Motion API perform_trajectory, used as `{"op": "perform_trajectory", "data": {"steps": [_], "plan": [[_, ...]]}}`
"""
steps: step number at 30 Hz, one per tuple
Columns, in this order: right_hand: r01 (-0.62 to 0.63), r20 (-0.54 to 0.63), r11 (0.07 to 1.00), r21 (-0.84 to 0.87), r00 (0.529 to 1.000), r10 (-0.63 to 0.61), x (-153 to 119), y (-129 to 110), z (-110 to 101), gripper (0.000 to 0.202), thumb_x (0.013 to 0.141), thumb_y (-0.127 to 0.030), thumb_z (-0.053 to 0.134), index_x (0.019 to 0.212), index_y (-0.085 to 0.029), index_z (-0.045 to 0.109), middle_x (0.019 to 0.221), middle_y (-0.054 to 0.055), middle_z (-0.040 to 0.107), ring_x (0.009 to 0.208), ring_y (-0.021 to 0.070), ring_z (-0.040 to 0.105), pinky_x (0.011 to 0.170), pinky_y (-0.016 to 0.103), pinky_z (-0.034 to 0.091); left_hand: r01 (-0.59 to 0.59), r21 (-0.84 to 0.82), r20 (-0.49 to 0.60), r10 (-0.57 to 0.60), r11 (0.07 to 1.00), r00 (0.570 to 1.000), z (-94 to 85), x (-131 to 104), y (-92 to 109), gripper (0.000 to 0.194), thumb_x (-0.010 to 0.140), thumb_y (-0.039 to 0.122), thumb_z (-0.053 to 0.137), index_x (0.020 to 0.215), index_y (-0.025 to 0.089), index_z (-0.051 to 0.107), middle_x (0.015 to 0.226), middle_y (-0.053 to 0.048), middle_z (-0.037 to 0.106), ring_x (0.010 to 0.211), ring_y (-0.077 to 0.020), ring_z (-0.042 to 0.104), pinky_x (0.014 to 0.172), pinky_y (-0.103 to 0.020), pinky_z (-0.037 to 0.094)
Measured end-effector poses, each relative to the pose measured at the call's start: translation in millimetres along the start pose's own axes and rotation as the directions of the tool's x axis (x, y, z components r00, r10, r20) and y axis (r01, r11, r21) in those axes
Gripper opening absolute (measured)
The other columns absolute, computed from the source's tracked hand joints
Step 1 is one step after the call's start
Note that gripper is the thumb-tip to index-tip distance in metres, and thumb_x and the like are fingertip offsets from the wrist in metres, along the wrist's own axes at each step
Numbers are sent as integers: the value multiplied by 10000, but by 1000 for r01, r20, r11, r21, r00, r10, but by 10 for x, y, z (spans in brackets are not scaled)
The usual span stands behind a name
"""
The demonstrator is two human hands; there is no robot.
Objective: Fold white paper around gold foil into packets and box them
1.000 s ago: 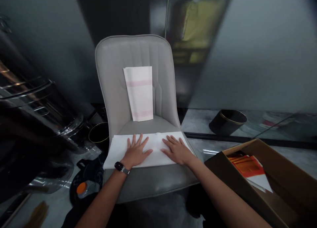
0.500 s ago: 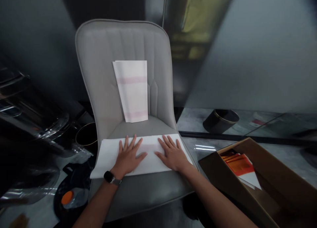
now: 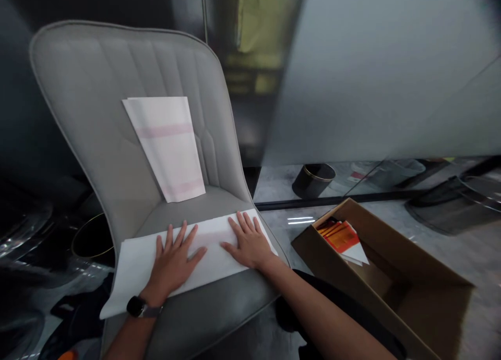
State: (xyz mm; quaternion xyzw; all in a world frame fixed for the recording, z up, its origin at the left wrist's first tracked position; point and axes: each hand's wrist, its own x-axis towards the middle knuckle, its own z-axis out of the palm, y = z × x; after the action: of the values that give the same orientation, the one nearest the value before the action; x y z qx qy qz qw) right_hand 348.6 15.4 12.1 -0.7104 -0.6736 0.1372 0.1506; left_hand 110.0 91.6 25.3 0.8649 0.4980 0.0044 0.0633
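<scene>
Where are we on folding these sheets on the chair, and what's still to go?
One folded sheet with pink stripes already leans against the chair back. In hand: the left hand and right hand lie flat, fingers spread, on a long white sheet across the seat, folded to a strip. More paper, orange and white, sits in the cardboard box to the right.

The white sheet [image 3: 136,261] is covered under both palms; the cardboard box [image 3: 391,276] runs off frame at five o'clock
</scene>
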Motion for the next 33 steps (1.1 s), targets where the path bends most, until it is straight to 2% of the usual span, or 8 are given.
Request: {"op": "perform_trajectory", "data": {"steps": [6, 16, 24, 33], "plan": [[-79, 15, 997, -13, 997, 79, 27, 2, -32, 979, 905, -847, 355, 1632, -195, 286, 1704, 180, 128, 1574, 406, 47, 1232, 658, 34, -7, -8, -6, 7, 1000, 1000, 0, 13, -7, 734, 976, 662, 418, 1600, 280, 368, 1684, -74, 264, 1553, -461, 130, 1204, -699, 124], [-107, 14, 993, -39, 994, 108, 24, -12, -45, 962, 908, -856, 312, 1634, -225, 279, 1712, 150, 129, 1582, 363, 56, 1248, 597, 33, 31, 75, 40, -34, 997, 999, -40, 19, 45, 726, 993, 659, 403, 1619, 304, 309, 1702, -50, 208, 1565, -435, 93, 1229, -653, 113], [-127, 38, 990, -55, 991, 129, 29, -14, -52, 967, 902, -865, 302, 1638, -240, 264, 1718, 123, 114, 1584, 359, 40, 1249, 585, 26, 23, 87, 36, -27, 996, 999, -28, 17, 41, 734, 992, 671, 398, 1623, 310, 292, 1704, -47, 192, 1563, -439, 93, 1229, -659, 107], [-123, 8, 988, -98, 992, 124, 12, 12, 33, 956, 913, -854, 285, 1638, -231, 267, 1715, 131, 138, 1580, 372, 73, 1250, 603, 60, 25, 67, 26, -27, 997, 999, -25, -18, 63, 738, 990, 686, 402, 1620, 316, 301, 1704, -41, 199, 1566, -425, 92, 1236, -651, 105]]}}
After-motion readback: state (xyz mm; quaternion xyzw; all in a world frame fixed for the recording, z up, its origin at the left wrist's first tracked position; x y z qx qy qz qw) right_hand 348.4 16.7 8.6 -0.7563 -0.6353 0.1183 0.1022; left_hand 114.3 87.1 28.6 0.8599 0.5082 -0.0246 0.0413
